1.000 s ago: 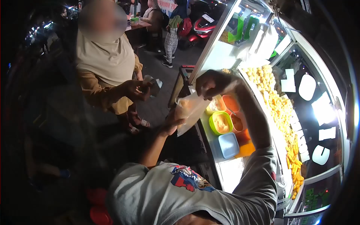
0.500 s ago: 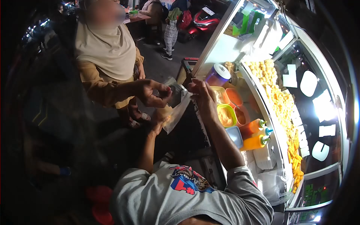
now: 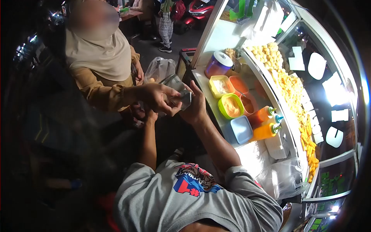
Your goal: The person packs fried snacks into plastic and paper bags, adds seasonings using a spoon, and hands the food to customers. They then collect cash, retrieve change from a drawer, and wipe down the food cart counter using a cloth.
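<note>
My right hand (image 3: 196, 105) is raised with its fingers stretched out and apart. A folded grey-green banknote (image 3: 174, 82) lies against it, pinched in the hand (image 3: 162, 99) of the person opposite. Lower left, my left hand (image 3: 151, 115) shows only in part; its fingers are hidden behind that person's hand and sleeve. Above them appears a clear plastic bag (image 3: 160, 69) with something pale and orange inside. What holds the bag is hidden.
Right of my hands, the lit stall counter holds a purple jar with a white lid (image 3: 219, 63), sauce tubs (image 3: 232, 105), a blue-lidded box (image 3: 241, 129), squeeze bottles (image 3: 266, 131) and plastic bags (image 3: 286, 178). Fried snacks (image 3: 291, 100) line the glass case. A red motorbike (image 3: 199, 9) stands behind.
The bag has moved up and left, away from my right hand. My right hand has come down and left to the banknote, its fingers spreading. My left hand has shifted left, behind the person's hand.
</note>
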{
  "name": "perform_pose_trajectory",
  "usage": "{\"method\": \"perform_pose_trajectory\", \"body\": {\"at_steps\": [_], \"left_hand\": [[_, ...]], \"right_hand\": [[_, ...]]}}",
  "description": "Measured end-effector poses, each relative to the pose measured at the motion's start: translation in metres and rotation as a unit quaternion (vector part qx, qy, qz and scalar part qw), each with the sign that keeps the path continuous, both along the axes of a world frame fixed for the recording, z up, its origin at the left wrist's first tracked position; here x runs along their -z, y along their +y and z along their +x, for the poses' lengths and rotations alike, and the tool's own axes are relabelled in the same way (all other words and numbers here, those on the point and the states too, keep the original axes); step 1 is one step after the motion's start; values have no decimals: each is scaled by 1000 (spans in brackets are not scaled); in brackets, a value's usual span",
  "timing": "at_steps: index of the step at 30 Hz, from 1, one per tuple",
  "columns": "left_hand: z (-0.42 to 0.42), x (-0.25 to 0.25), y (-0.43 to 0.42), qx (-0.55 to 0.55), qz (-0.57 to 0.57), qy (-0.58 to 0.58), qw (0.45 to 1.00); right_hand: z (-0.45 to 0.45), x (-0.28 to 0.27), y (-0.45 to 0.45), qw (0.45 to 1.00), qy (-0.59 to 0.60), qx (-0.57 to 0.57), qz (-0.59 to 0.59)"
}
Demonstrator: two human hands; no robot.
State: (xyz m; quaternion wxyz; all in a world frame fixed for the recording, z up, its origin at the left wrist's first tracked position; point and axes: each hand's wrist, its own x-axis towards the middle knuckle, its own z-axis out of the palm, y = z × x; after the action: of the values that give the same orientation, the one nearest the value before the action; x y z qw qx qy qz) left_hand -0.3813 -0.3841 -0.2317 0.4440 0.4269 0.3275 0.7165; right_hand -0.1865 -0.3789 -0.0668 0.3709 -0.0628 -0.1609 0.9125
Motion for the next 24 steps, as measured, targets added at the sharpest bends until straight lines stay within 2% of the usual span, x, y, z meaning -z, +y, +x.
{"method": "perform_pose_trajectory", "body": {"at_steps": [1,2,3,6,8,9,10,11,12,13,14,15,16,17,18,19,21,22,23,24], "left_hand": [[0,-3,1,-11,10,22,1000],[10,-8,-3,-74,53,79,993],[9,-18,2,-197,48,279,939],[16,-56,9,-256,195,509,798],[21,-92,13,-214,358,623,661],[20,-114,12,-166,446,671,568],[22,-136,15,-105,544,696,457],[23,-157,16,-49,621,691,368],[27,-175,19,0,691,663,287],[29,-186,22,36,744,626,231],[27,-191,24,55,774,598,198],[18,-188,31,42,789,581,196],[5,-170,33,-3,752,608,255],[-12,-126,36,-149,635,636,412],[-23,-75,42,-304,440,619,575],[-32,-31,49,-386,309,581,647],[-44,29,50,-451,173,593,644],[-48,52,52,-441,150,614,637],[-50,50,53,-397,122,648,638],[-54,34,55,-361,208,634,651]], "right_hand": [[1,3,1,1000,0,7,-5],[3,7,3,1000,13,4,7],[4,12,6,1000,24,3,16],[7,23,9,1000,21,20,-6],[7,23,6,998,-5,47,-48],[9,-5,-10,990,-51,69,-109],[10,6,-3,993,-13,29,-112],[11,2,-6,989,-36,47,-136],[7,17,-1,989,-54,82,-108],[10,16,-4,989,-58,101,-94],[9,13,-4,984,-48,103,-140],[7,21,0,983,-13,95,-154],[5,27,4,984,22,75,-162],[5,29,6,982,30,74,-171],[4,30,7,980,38,71,-180],[3,32,5,978,47,69,-190],[7,20,-2,982,12,52,-183],[17,21,-7,981,-7,64,-186],[17,32,-4,982,-5,80,-172],[14,44,0,982,-4,95,-163]]}}
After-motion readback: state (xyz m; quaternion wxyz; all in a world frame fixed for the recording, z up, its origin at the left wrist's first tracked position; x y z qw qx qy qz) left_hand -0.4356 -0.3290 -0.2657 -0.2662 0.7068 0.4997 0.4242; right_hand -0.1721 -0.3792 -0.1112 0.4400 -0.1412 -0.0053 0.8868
